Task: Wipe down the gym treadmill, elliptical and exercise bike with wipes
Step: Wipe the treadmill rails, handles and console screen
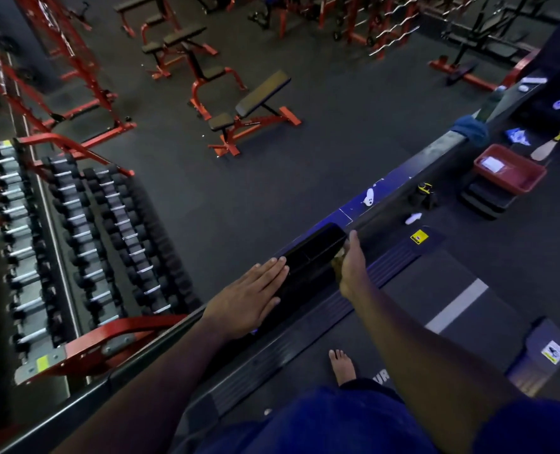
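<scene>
Three tiers of dumbbells (75, 244) fill the rack left of the treadmill (435, 303); a red tray (509, 172) sits ahead on stacked steps. The left hand (249, 303) lies flat, fingers together, on the black console block (311, 257). The right hand (352, 267) presses its far side, perhaps holding a wipe. Open floor lies beyond the rail.

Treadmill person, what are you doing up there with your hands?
A person stands barefoot on the treadmill belt, leaning over its side. The left hand lies flat, fingers straight, against a black console tray. The right hand is at the tray's other side; whether it holds a wipe cannot be told. A dumbbell rack stands below.
</scene>
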